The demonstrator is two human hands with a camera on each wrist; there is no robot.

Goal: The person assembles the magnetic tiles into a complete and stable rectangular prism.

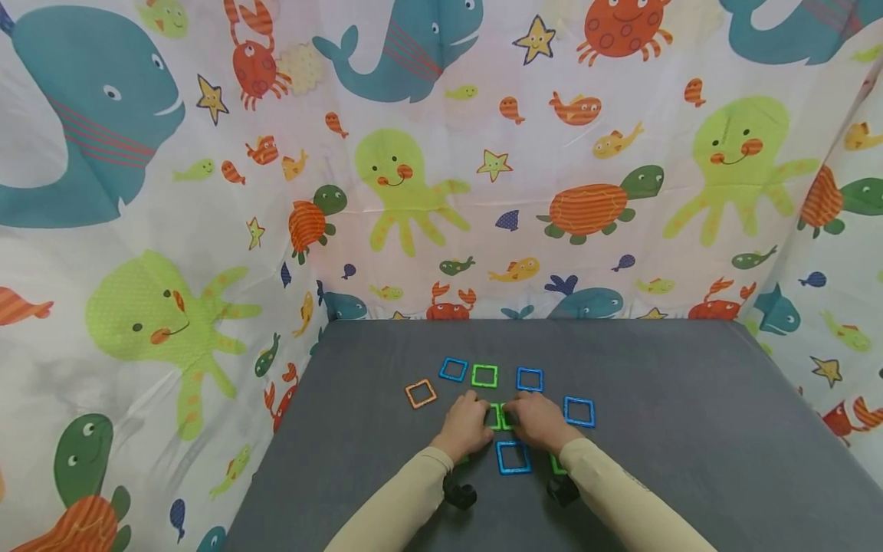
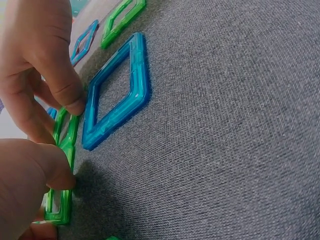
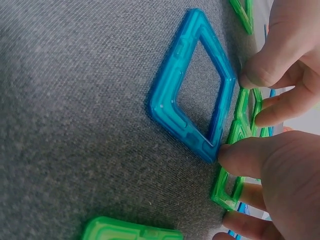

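Note:
Two green square frame tiles lie edge to edge between my hands on the grey cloth. My left hand (image 1: pixel 464 425) pinches the left green tile (image 2: pixel 62 219) at its sides, with the thumb along the near edge. My right hand (image 1: pixel 545 423) grips the right green tile (image 3: pixel 220 197) the same way, fingers over the far edge. Just nearer to me than the pair lies a blue square frame tile (image 1: pixel 513 471), its far corner close to the right thumb in the right wrist view. Fingers hide the outer parts of both green tiles.
Beyond my hands lie an orange tile (image 1: pixel 408 395), a blue tile (image 1: pixel 453 379), a green tile (image 1: pixel 485 385) and another blue tile (image 1: pixel 530 370). A blue tile (image 1: pixel 579 424) sits right of my right hand. Green tiles show partly under both wrists. A sea-animal curtain (image 1: pixel 493 253) encloses the table.

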